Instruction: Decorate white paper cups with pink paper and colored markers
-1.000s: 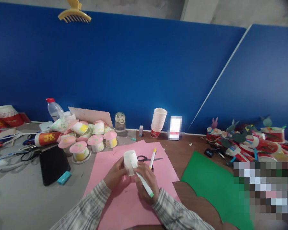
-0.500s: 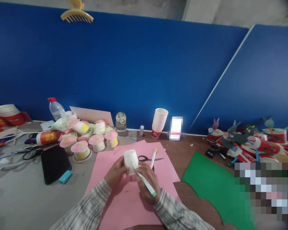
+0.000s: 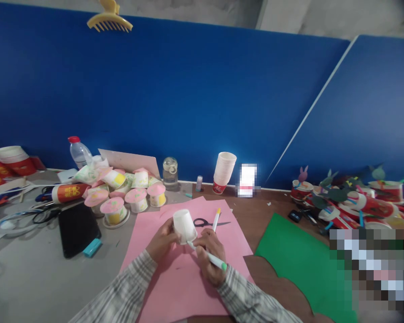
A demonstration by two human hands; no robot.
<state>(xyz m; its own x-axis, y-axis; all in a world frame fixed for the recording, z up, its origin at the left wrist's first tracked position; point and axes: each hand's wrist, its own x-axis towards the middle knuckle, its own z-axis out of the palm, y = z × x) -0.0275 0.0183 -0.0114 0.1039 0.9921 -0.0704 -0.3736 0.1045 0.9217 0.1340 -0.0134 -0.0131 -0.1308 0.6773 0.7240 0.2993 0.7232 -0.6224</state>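
A white paper cup (image 3: pixel 183 225), bottom end up, is gripped by my left hand (image 3: pixel 164 241) from its left side. My right hand (image 3: pixel 211 255) is closed around a white marker with a green end (image 3: pixel 217 261), its tip by the cup's lower rim. Both hands are above pink paper sheets (image 3: pixel 175 287). Just behind my right hand lie scissors (image 3: pixel 205 222), partly covered by a second, yellow-ended marker (image 3: pixel 217 219).
Decorated cups with pink tops (image 3: pixel 136 197) crowd the left, near a black phone (image 3: pixel 79 231) and a teal cap-like piece (image 3: pixel 92 247). Stacked paper cups (image 3: pixel 225 170) stand behind. Green paper (image 3: pixel 289 251) and red cup crafts (image 3: pixel 373 204) lie to the right.
The marker's tip has moved from the cup's side down to its lower rim. My right hand has shifted slightly lower; the left still grips the cup.
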